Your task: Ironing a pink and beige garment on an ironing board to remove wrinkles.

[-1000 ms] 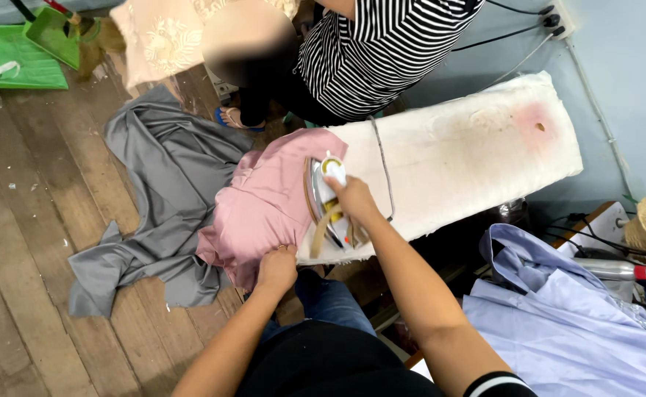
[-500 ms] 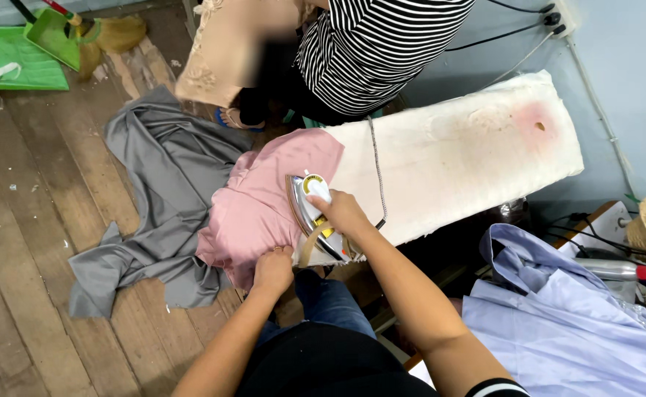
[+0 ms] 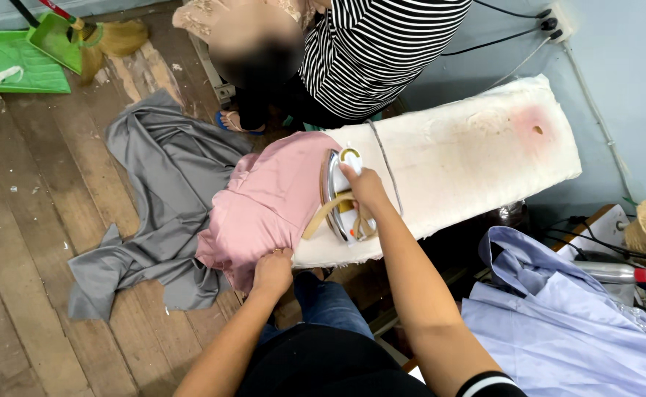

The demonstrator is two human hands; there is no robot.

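Since a second ago the iron point(image 3: 343, 195) has slid away from the near edge of the board and further onto the pink cloth, and the right hand point(image 3: 365, 188) has gone with it. The left hand has stayed pretty much where it was.

Only one view here, the head camera looking down. The right hand is wrapping around the iron's handle, fingers clenched on it, and the iron is sitting flat on the right end of the pink garment point(image 3: 271, 202), right where the fabric is meeting the bare white padding of the ironing board point(image 3: 477, 154). The left hand point(image 3: 273, 272) is pinching the near hem of that same pink garment, closed on the cloth, just left of and nearer than the iron hand (the fabric between the two hands is looking fairly taut). Most of the garment is spilling off the board's end to the left of both grips.

Beyond the iron hand, another person in a striped top point(image 3: 382, 51) is standing at the far side of the board. Left of the holding hand a grey cloth point(image 3: 157, 198) is lying crumpled on the wooden floor point(image 3: 21, 191), and far past it a green dustpan point(image 3: 14, 62) is sitting in the corner. Right of the iron arm a light blue shirt point(image 3: 565, 323) is lying spread out.
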